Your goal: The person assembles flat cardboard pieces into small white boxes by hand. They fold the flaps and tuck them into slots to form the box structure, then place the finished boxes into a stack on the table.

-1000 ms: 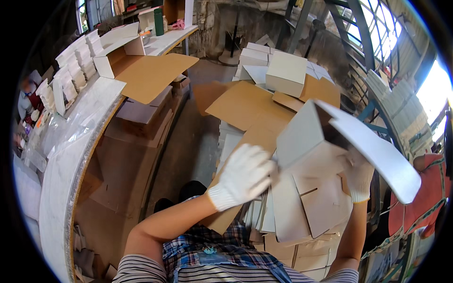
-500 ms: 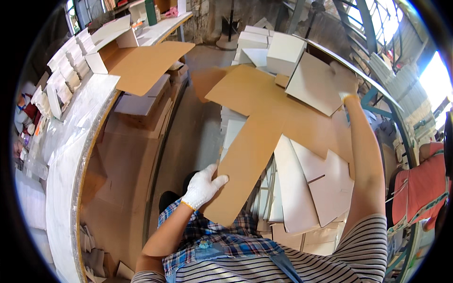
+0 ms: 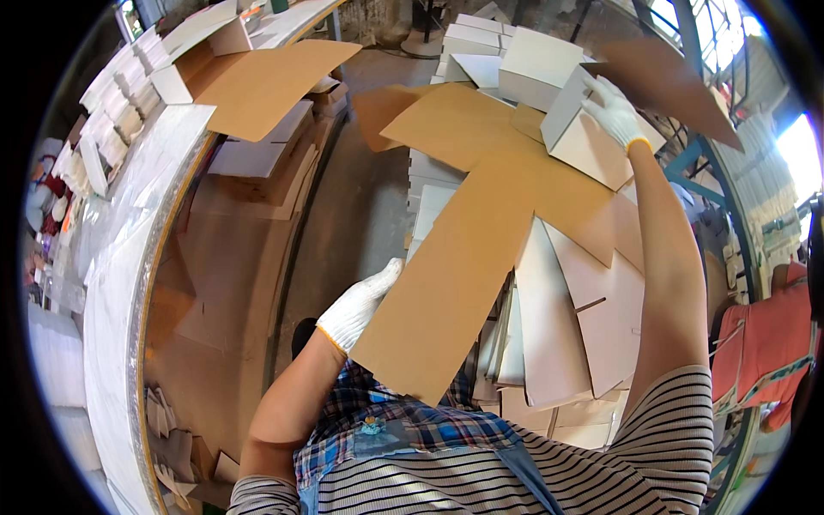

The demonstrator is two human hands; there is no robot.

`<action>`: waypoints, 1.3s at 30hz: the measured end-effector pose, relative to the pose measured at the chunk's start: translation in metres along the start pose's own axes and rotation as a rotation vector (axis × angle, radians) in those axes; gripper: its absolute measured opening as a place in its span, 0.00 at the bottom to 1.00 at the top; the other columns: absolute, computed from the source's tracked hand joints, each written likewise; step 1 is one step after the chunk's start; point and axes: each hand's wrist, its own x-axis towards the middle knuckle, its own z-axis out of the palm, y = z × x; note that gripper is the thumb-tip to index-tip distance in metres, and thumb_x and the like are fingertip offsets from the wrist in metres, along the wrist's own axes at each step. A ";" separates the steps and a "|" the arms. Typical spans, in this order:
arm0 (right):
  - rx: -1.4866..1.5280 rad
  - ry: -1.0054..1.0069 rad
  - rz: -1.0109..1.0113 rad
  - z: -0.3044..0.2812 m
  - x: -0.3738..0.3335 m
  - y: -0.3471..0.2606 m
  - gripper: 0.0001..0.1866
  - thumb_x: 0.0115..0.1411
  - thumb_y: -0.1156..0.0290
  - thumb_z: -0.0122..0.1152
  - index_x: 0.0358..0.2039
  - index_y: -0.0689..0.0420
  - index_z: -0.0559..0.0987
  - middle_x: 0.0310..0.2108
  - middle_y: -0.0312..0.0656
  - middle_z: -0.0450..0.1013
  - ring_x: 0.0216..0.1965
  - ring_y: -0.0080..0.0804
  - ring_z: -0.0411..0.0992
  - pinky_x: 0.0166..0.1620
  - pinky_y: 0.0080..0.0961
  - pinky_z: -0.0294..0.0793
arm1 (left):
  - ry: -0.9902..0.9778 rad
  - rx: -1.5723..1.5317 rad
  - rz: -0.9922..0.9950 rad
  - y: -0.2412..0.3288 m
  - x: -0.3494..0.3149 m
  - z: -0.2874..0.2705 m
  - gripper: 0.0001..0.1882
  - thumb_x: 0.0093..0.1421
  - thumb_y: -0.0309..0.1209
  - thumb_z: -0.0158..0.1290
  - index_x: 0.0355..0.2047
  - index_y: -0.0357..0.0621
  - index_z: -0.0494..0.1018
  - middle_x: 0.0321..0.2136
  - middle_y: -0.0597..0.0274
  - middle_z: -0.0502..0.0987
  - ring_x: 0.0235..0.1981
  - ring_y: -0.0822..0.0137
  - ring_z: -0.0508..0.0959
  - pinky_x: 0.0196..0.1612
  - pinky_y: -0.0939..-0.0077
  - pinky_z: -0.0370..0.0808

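A large cardboard box blank (image 3: pixel 455 266), brown on its upper face, stretches slantwise before me over a pile of white card pieces. My left hand (image 3: pixel 356 305), in a white knit glove, holds its near left edge, with some fingers hidden under the board. At the far right, a white-faced panel (image 3: pixel 588 142) stands folded up from the blank. Over its upper edge my gloved right hand (image 3: pixel 614 116) is bent, thumb and fingers against the card. Beyond that hand a brown flap (image 3: pixel 674 90) sticks up, blurred.
To my left runs a long pale worktop (image 3: pixel 129 292) with stacked white cartons and a part-folded brown box (image 3: pixel 275 81). White boxes (image 3: pixel 536 69) stand behind the blank. A person in a red top (image 3: pixel 764 352) is at the right edge. Slotted white card (image 3: pixel 609 326) lies beneath the blank.
The panel at the far right has folded further into a corner, and my right hand has moved up and left over it. My left hand has slid lower along the blank's edge.
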 end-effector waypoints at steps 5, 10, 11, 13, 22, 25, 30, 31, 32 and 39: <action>-0.179 0.012 -0.068 -0.020 -0.003 -0.026 0.24 0.64 0.57 0.61 0.59 0.50 0.75 0.52 0.45 0.78 0.49 0.40 0.78 0.58 0.34 0.74 | -0.032 -0.038 -0.040 -0.003 -0.001 0.001 0.24 0.70 0.44 0.55 0.55 0.35 0.75 0.49 0.52 0.82 0.49 0.62 0.82 0.54 0.63 0.80; -0.108 -0.095 -0.022 -0.048 -0.021 -0.043 0.24 0.65 0.62 0.59 0.60 0.55 0.74 0.54 0.48 0.77 0.51 0.41 0.77 0.58 0.34 0.74 | 0.127 0.449 0.160 -0.012 0.016 -0.035 0.22 0.71 0.42 0.54 0.53 0.34 0.77 0.47 0.56 0.82 0.46 0.66 0.81 0.52 0.67 0.78; -0.117 -0.127 -0.001 -0.066 -0.036 -0.040 0.24 0.65 0.63 0.59 0.60 0.56 0.74 0.54 0.48 0.77 0.51 0.41 0.77 0.58 0.34 0.74 | 0.112 0.601 0.163 -0.014 0.020 -0.033 0.22 0.70 0.42 0.54 0.52 0.34 0.78 0.47 0.56 0.83 0.46 0.67 0.81 0.51 0.69 0.78; -0.091 -0.184 -0.015 -0.076 -0.048 -0.054 0.23 0.66 0.65 0.58 0.60 0.58 0.74 0.55 0.49 0.76 0.52 0.41 0.76 0.58 0.34 0.73 | 0.145 0.798 0.195 -0.016 0.008 -0.034 0.23 0.68 0.44 0.57 0.49 0.33 0.80 0.44 0.58 0.83 0.43 0.70 0.81 0.49 0.73 0.77; -0.069 -0.380 -0.109 -0.118 -0.104 -0.101 0.22 0.68 0.73 0.54 0.61 0.67 0.73 0.59 0.54 0.74 0.56 0.43 0.75 0.59 0.34 0.73 | 0.343 1.472 0.563 -0.033 0.007 -0.053 0.24 0.66 0.49 0.52 0.45 0.39 0.80 0.39 0.40 0.82 0.43 0.48 0.83 0.48 0.59 0.78; 0.286 -0.294 -0.005 -0.130 -0.093 -0.143 0.23 0.69 0.76 0.52 0.63 0.69 0.71 0.61 0.55 0.72 0.59 0.42 0.72 0.61 0.33 0.70 | 0.573 1.590 0.815 -0.040 -0.008 -0.045 0.21 0.63 0.45 0.55 0.47 0.41 0.77 0.38 0.41 0.81 0.42 0.42 0.81 0.48 0.53 0.77; 0.896 -0.163 -0.104 -0.156 -0.076 -0.208 0.24 0.71 0.73 0.50 0.66 0.66 0.68 0.62 0.48 0.70 0.58 0.31 0.69 0.58 0.23 0.66 | 0.659 1.516 1.260 -0.024 -0.021 -0.007 0.26 0.62 0.45 0.58 0.55 0.44 0.72 0.42 0.43 0.79 0.46 0.42 0.78 0.51 0.53 0.76; 0.956 -0.132 -0.102 -0.164 -0.072 -0.230 0.25 0.72 0.71 0.51 0.67 0.63 0.68 0.61 0.45 0.71 0.51 0.25 0.71 0.49 0.16 0.69 | 0.669 1.401 1.252 -0.021 -0.026 -0.004 0.28 0.63 0.46 0.57 0.58 0.44 0.70 0.45 0.43 0.78 0.48 0.42 0.78 0.52 0.54 0.75; 1.004 -0.119 -0.108 -0.172 -0.070 -0.253 0.25 0.72 0.71 0.52 0.67 0.62 0.69 0.60 0.42 0.71 0.47 0.20 0.70 0.44 0.13 0.67 | 0.671 1.290 1.242 -0.018 -0.033 -0.001 0.29 0.64 0.47 0.57 0.60 0.43 0.69 0.48 0.42 0.78 0.50 0.42 0.78 0.54 0.55 0.75; 1.481 -0.070 -0.388 -0.175 -0.010 -0.413 0.23 0.71 0.75 0.50 0.66 0.61 0.70 0.56 0.35 0.74 0.33 0.08 0.66 0.26 0.04 0.57 | 0.813 0.642 1.499 -0.007 -0.110 -0.026 0.31 0.71 0.34 0.52 0.69 0.36 0.59 0.53 0.50 0.77 0.53 0.63 0.78 0.58 0.66 0.74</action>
